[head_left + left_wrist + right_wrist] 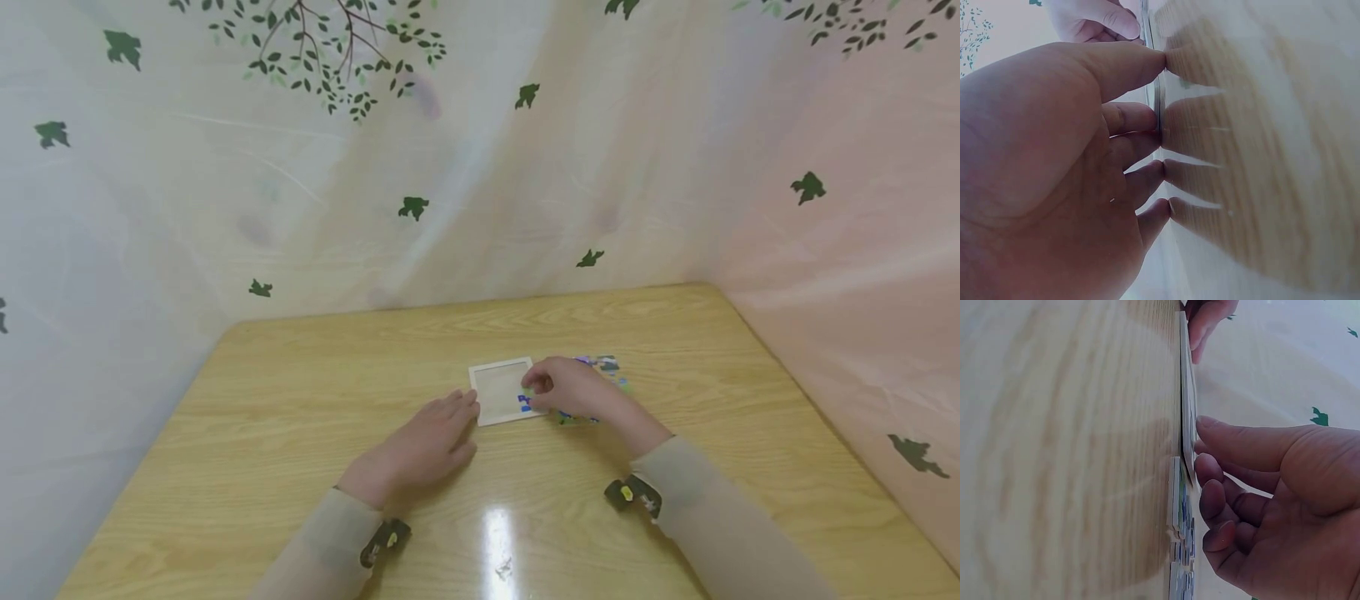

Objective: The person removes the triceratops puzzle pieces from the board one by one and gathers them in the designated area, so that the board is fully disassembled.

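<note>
A pale, shallow puzzle tray (501,421) lies on the table, with a few blue and green jigsaw pieces (524,403) in its right part. My left hand (423,446) rests on the table, its fingertips against the tray's left edge. Over the tray's right side my right hand (573,387) has its fingers bent, thumb and index tips close to the pieces; I cannot tell whether a piece is between them. In the right wrist view, the right hand's thumb (1241,440) reaches the tray's surface (1189,394).
Several loose jigsaw pieces (607,363) lie right of the tray, partly hidden under my right hand; their stacked edges (1180,506) show in the right wrist view. The wooden table (300,392) ends against a leaf-printed curtain (480,167) at the back and sides.
</note>
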